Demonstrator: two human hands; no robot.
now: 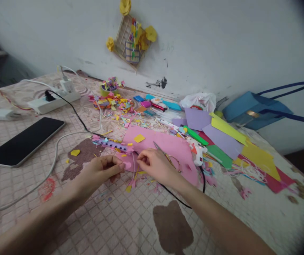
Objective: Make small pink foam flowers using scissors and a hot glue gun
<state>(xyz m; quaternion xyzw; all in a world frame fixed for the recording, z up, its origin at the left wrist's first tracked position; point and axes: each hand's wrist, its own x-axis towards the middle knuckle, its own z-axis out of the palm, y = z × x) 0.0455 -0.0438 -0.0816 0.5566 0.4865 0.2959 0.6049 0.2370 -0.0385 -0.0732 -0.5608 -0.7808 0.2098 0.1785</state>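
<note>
My left hand (106, 168) pinches a small pink paper piece (127, 165) between thumb and fingertips. Close to its right, my right hand (152, 162) has its fingers pressed together near a thin pale string (134, 163) with pink paper at its lower end; what the fingertips hold is too small to name. Just behind my hands lies a purple dotted strip (113, 144) with pink bits on it. A pink sheet (157, 139) is spread behind and under my right hand, bearing scissors (165, 153) and a yellow paper piece (139, 138).
A black phone or tablet (24, 140) and a white power strip (53, 102) are at the left, with cables crossing the table. Paper scraps (114, 103) fill the back. Coloured sheets (223, 140), a white glue gun (198, 154) and a blue bag (255, 109) are at the right.
</note>
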